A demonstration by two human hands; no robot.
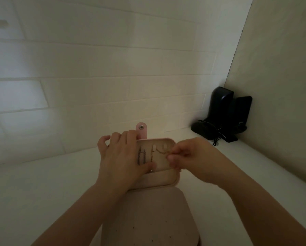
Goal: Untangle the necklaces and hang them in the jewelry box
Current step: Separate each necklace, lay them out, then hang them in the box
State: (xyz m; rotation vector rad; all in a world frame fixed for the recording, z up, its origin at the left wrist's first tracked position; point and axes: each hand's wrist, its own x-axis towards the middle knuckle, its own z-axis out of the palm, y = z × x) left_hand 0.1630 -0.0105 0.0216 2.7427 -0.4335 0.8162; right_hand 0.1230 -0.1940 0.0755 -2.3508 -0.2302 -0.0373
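A pink jewelry box [163,181] lies open on the white surface, its lid standing up toward the wall with a snap tab on top. Inside the lid hang a dark chain [142,156] and a thin gold chain [152,155]. My left hand [121,160] holds the lid's left side, fingers curled over its top edge and thumb pressed on the lining. My right hand [186,155] pinches another thin gold necklace [162,151] that runs up to a hook at the lid's upper right. The box's lower tray [148,219] spreads toward me.
A white tiled wall rises right behind the box. In the right corner stand black speakers [225,112] with a black mouse and cables [204,128]. A beige side wall closes the right.
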